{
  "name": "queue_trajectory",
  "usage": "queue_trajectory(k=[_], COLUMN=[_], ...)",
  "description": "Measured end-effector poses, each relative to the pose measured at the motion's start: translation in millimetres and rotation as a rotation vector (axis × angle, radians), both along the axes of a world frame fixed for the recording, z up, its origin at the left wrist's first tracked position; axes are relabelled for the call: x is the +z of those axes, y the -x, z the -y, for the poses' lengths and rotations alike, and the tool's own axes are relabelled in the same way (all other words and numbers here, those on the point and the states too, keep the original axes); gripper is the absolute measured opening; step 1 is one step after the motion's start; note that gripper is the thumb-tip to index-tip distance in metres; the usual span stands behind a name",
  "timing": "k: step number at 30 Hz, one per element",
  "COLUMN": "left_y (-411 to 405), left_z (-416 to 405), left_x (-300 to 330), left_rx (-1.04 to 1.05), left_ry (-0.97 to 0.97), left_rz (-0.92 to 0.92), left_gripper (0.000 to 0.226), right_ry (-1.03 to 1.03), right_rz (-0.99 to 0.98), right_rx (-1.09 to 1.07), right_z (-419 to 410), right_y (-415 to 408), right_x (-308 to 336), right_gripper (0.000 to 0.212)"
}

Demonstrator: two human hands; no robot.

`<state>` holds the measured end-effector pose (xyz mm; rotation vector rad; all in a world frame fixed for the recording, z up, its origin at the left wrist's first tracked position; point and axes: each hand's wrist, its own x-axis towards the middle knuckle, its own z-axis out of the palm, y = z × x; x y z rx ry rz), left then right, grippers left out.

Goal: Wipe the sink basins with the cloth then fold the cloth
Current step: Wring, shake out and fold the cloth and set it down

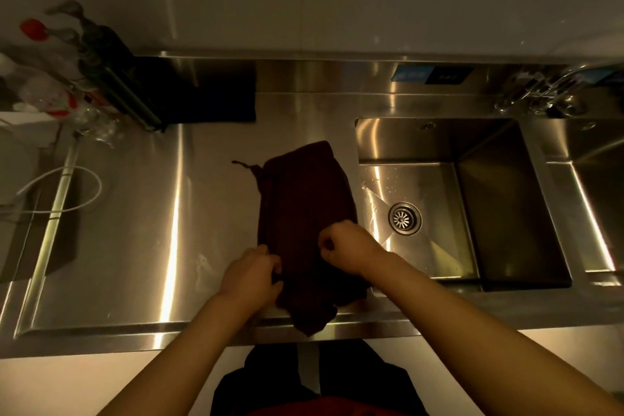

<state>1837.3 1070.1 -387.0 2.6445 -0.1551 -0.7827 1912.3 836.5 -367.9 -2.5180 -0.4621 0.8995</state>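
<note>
Cloth (304, 213), dark red, is laid flat on the steel counter (135, 246), just left of the sink basin (472, 206), partly folded into a long strip running from 12 to 6 o'clock. Its near end is draped over the counter's front edge; a loose thread is seen at its 10 o'clock corner.

Left hand (251, 272) is placed at the cloth's 7 o'clock edge, fingers curled, edge pinched between thumb and fingers. Right hand (347, 246) is set on the cloth's 5 o'clock side, fingers curled tight into the fabric; a fold looks gripped, though the fingertips are hidden.

Drain (404, 218) is seen in the basin floor, with water drops around it. A tap (540, 91) is mounted at 2 o'clock. A dark rack (125, 78) stands at 10 o'clock.
</note>
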Motion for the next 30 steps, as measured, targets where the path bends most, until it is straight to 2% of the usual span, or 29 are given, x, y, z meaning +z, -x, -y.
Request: queue_trajectory(k=[4,9,13,16,19,22,24,27,30], left_y=[-49,-100,-133,-152,-162,-165,-171,-191,-214], left_z=[-6,-13,-18,-26,-36,-41,-43,-44,-45], left_x=[7,4,-3,-14,-27,-35,-35,-22,-10], left_rx=[0.082,0.217,0.327,0.381,0.315,0.288,0.354,0.656,0.748], left_ry=[0.044,0.096,0.122,0.118,0.048,0.062,0.191,0.523,0.599], left_rz=[0.019,0.142,0.256,0.3,0.277,0.377,0.401,0.259,0.237], left_gripper=[0.03,0.031,0.045,0.05,0.048,0.019,0.007,0.014,0.02], right_ry=[-0.046,-0.043,-0.06,0.001,0.069,0.038,-0.02,-0.09,-0.156], right_rz=[0.132,0.25,0.329,0.338,0.323,0.35,0.365,0.369,0.353], right_rx=[-0.112,-0.106,-0.129,-0.102,-0.029,-0.054,-0.151,-0.35,-0.45], right_z=[-8,-22,-30,-34,-33,-25,-15,3,17], right_y=[-59,-117,-149,-167,-174,-174,-176,-187,-201], right_x=[3,-1,-12,-22,-29,-32,-30,-21,-10], right_gripper=[0.02,0.028,0.046,0.056,0.046,0.023,0.012,0.01,0.014])
